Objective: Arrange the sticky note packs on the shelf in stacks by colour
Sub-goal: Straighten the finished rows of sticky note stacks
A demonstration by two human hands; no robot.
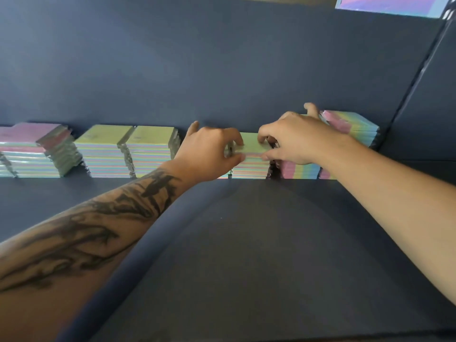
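A: Status of hands?

B: Left hand (207, 151) and right hand (291, 139) are both raised to the shelf (246, 230), at the middle stack (249, 159). Left grip: fingers curled on the stack's left top corner, thumb below on its front, top pack pinched. Right grip: fingertips curled down onto the top pack's right edge, thumb at the stack's front. Whether one pack or several are held can't be told; motion blur at fingertips.

A: Stacks, left to right?

B: Far left, a pink-topped stack (32, 149), packs skewed, not squared. Next, two green-topped stacks (128, 149) set touching side by side, approx. level w/ each other. Then the middle stack, green-topped, between the hands. Just right of it, low pink packs (298, 169), partly hidden by the right wrist. At far right, a pink-topped stack (350, 127), taller, against the shelf's back wall (222, 70); one right-hand finger is raised beside its top-left corner.

A: Anything else noted?

B: All stacks are lined up along the back wall. Shelf is dark blue. Left forearm (81, 230) is tattooed. A bright multicoloured panel (392, 4) is seen at top right, content not legible.
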